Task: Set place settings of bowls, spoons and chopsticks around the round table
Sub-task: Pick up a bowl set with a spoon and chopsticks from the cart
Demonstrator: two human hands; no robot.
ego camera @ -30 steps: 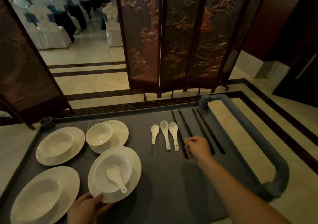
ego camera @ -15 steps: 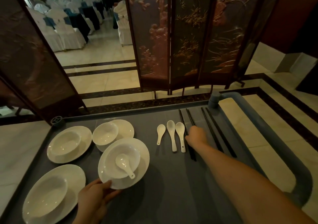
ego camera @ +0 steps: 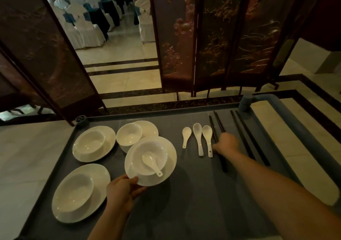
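Left of the row of three spoons (ego camera: 197,136) on the grey cart (ego camera: 193,203), the left hand (ego camera: 121,190) pinches the near rim of a plate (ego camera: 169,158) carrying a bowl (ego camera: 156,151) with a spoon (ego camera: 150,161), while just right of that row the right hand (ego camera: 226,144) curls round a pair of chopsticks (ego camera: 219,121).

1. Three loose spoons (ego camera: 197,140) lie side by side on the cart top (ego camera: 193,203).
2. Just right of the loose spoons lies a chopstick pair (ego camera: 220,123); farther right, a second pair (ego camera: 244,138), then the cart handle (ego camera: 263,99).
3. Left of the loose spoons, a plate (ego camera: 156,179) bears a bowl (ego camera: 156,149) with a spoon (ego camera: 150,161) in it.
4. Farther left are three more plates (ego camera: 110,134) (ego camera: 149,129) (ego camera: 101,175), each bearing a bowl.
5. Behind the loose spoons, past the cart, stands a folding screen (ego camera: 212,36).
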